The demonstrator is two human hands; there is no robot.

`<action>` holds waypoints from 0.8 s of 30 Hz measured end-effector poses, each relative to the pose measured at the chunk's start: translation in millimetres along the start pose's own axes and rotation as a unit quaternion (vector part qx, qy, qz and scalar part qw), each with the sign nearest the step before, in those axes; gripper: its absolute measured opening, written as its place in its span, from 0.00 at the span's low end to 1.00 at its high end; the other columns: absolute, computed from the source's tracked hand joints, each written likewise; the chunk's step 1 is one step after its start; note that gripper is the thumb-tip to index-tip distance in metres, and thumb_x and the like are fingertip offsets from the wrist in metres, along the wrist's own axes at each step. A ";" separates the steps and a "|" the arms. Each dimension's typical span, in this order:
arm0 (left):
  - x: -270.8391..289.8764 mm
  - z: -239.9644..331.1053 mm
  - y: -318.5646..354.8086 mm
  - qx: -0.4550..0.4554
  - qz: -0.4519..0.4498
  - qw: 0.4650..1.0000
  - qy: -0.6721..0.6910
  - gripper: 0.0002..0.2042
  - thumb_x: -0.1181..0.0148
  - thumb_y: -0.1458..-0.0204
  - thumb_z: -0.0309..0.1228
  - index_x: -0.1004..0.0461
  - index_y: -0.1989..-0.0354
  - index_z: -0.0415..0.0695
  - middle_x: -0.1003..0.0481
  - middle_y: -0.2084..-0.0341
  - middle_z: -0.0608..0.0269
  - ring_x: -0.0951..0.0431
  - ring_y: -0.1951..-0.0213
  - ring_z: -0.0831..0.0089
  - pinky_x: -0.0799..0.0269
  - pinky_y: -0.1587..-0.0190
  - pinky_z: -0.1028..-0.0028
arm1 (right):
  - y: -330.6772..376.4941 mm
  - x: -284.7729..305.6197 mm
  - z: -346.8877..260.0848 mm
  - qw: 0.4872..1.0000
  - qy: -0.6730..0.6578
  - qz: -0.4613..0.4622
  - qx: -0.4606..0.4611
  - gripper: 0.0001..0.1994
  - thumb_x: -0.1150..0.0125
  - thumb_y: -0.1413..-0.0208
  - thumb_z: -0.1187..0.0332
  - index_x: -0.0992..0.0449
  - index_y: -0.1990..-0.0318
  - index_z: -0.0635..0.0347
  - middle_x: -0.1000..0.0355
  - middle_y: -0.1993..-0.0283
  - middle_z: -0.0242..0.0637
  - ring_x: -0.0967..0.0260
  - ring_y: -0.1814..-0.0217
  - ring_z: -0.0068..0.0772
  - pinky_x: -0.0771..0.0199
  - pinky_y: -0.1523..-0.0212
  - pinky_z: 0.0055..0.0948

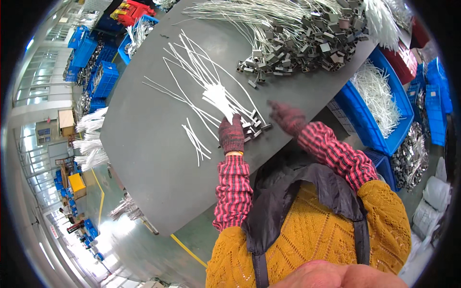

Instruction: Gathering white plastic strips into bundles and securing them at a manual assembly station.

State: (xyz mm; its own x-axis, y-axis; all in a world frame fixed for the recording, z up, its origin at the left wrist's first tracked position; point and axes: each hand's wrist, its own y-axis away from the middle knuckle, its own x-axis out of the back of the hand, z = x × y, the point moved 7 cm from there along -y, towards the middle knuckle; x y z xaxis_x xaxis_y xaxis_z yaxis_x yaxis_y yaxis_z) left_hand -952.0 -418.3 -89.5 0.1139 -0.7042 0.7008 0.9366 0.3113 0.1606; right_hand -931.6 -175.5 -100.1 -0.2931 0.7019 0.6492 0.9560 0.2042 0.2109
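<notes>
My left hand (231, 134), in a dark red knit glove, grips a bundle of white wires (218, 96) at their ends, where small grey metal clips (253, 126) hang together. The wires fan out away from me over the dark grey table (144, 144). My right hand (286, 116), also gloved, hovers just right of the clips with its fingers stretched toward them and holds nothing. A few loose white wires (194, 139) lie left of my left hand.
A big heap of clipped wires (297, 36) covers the table's far side. A blue crate of white wires (379, 101) stands to the right, with more blue crates (98, 72) and wire bundles (89, 139) on the left floor.
</notes>
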 end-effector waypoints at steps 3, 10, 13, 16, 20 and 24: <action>19.9 -38.3 -8.9 0.155 -0.015 0.988 -0.007 0.24 0.43 0.46 0.48 0.25 0.57 0.35 0.20 0.74 0.53 0.19 0.70 0.57 0.25 0.63 0.60 | -55.4 28.3 -30.7 0.995 0.072 0.043 -0.049 0.25 0.41 0.43 0.57 0.35 0.38 0.50 0.29 0.44 0.50 0.30 0.42 0.52 0.29 0.45 0.46; 35.2 -10.2 3.0 0.166 -0.063 0.799 0.574 0.15 0.44 0.42 0.34 0.31 0.55 0.33 0.25 0.69 0.48 0.19 0.68 0.56 0.19 0.68 0.61 | -99.6 4.6 36.5 0.982 0.167 0.065 -0.058 0.14 0.40 0.45 0.63 0.24 0.52 0.52 0.24 0.62 0.47 0.25 0.61 0.52 0.24 0.61 0.46; 27.1 15.8 25.2 0.177 -0.115 0.748 0.630 0.14 0.43 0.40 0.33 0.31 0.54 0.34 0.25 0.67 0.50 0.20 0.64 0.55 0.18 0.61 0.59 | -35.9 1.5 9.3 0.989 0.021 0.126 0.077 0.10 0.40 0.45 0.66 0.21 0.56 0.51 0.25 0.64 0.46 0.26 0.65 0.49 0.26 0.64 0.40; -19.6 35.3 40.2 0.136 -0.231 0.791 0.551 0.13 0.40 0.42 0.32 0.28 0.56 0.34 0.23 0.65 0.50 0.19 0.62 0.57 0.17 0.58 0.59 | 21.7 -16.7 24.2 0.927 -0.352 -0.031 -0.122 0.10 0.39 0.45 0.67 0.22 0.55 0.51 0.25 0.60 0.44 0.26 0.60 0.44 0.26 0.59 0.39; -101.0 69.6 84.4 0.238 -0.261 0.796 0.491 0.11 0.42 0.46 0.32 0.27 0.64 0.35 0.23 0.72 0.54 0.20 0.73 0.63 0.19 0.70 0.67 | 89.6 19.2 -22.8 0.965 -0.254 -0.011 0.059 0.10 0.38 0.44 0.68 0.22 0.54 0.55 0.25 0.61 0.37 0.27 0.59 0.35 0.27 0.58 0.35; -148.7 82.5 108.4 0.296 -0.244 0.776 0.500 0.08 0.46 0.44 0.34 0.27 0.67 0.42 0.25 0.78 0.66 0.27 0.82 0.75 0.33 0.81 0.75 | 154.5 59.6 -11.9 0.969 -0.241 0.016 0.049 0.10 0.35 0.48 0.68 0.23 0.58 0.60 0.27 0.64 0.30 0.30 0.61 0.27 0.28 0.59 0.30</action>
State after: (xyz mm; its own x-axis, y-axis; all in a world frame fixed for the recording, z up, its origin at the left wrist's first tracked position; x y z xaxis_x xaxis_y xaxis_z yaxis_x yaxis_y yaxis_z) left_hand -894.7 -227.2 -119.0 0.2713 -0.8817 -0.3860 0.6662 -0.1174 0.7365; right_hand -801.6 -110.3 -20.2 -0.2455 0.9414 0.2313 0.9680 0.2253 0.1105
